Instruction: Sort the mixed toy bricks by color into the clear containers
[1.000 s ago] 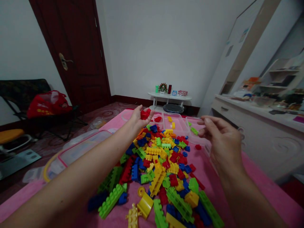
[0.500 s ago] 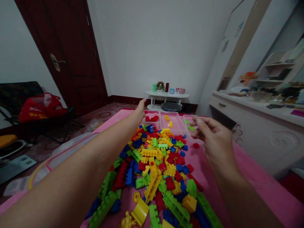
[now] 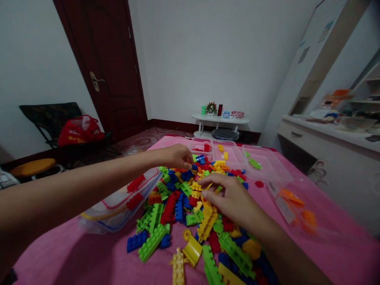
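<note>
A heap of plastic building blocks in red, yellow, green, blue and orange covers the middle of the pink tabletop. Over its far left edge is my left hand, palm down, with fingers half bent and slightly apart, near a blue block. Nothing shows in it. My right hand hovers low over the heap's right side, its thumb and forefinger apart above yellow blocks. Clear trays behind hold red blocks, yellow blocks and green blocks.
A clear zip bag with red and yellow edging lies left of the heap. On the right, a clear package has orange pieces in it. A white dresser flanks the table's right side; a low white stand is against the wall.
My left hand has come back from the red blocks' tray to the heap. My right hand has left the green blocks' tray and moved left over the heap. The view has swung left.
</note>
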Tool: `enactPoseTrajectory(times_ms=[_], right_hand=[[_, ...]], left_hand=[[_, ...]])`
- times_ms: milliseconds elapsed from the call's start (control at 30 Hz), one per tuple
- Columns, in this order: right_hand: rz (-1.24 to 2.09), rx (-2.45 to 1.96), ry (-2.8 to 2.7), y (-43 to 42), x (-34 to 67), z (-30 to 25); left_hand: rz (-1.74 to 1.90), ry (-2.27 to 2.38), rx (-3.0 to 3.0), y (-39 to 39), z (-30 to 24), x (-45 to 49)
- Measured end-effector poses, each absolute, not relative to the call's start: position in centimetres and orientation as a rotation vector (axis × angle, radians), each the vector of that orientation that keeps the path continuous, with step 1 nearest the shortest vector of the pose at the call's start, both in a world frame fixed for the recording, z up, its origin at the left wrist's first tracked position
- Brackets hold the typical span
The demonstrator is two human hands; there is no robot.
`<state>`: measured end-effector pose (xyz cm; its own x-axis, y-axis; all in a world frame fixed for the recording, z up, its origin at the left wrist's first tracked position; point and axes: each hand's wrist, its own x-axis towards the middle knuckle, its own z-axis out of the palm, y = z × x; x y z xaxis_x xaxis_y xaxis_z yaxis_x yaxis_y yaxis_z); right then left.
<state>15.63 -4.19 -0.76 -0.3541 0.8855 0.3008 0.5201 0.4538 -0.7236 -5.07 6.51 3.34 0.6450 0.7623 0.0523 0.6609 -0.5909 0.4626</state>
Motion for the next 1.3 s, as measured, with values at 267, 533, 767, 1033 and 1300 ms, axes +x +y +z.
enactPoseTrajectory(times_ms=[267,533,767,1033,1300], right_hand=[[0.276,-1.241,-2.522,-7.4,10.5,-2.6],[0.071,-1.398,-2.616,-7.7,9.8,-3.0],[0.076,-1.409,-2.65,-7.3,10.1,-2.8],[0.58,-1.26,-2.233,-5.3,12.9,-2.0],[0.601,-1.257,-1.834,-3.1,16.6,0.4]], left_hand=[[-0.109,1.196,2.684,2.1,2.3,-9.5],[0.049,1.246,2.709,1.1,0.6,-9.2],[-0.011,1.249,2.874,0.2,-0.6,-8.1],[0.279,1.101,2.746,0.9,-1.3,-7.5],[0.772,0.905,1.309,0.2,0.2,-2.9]])
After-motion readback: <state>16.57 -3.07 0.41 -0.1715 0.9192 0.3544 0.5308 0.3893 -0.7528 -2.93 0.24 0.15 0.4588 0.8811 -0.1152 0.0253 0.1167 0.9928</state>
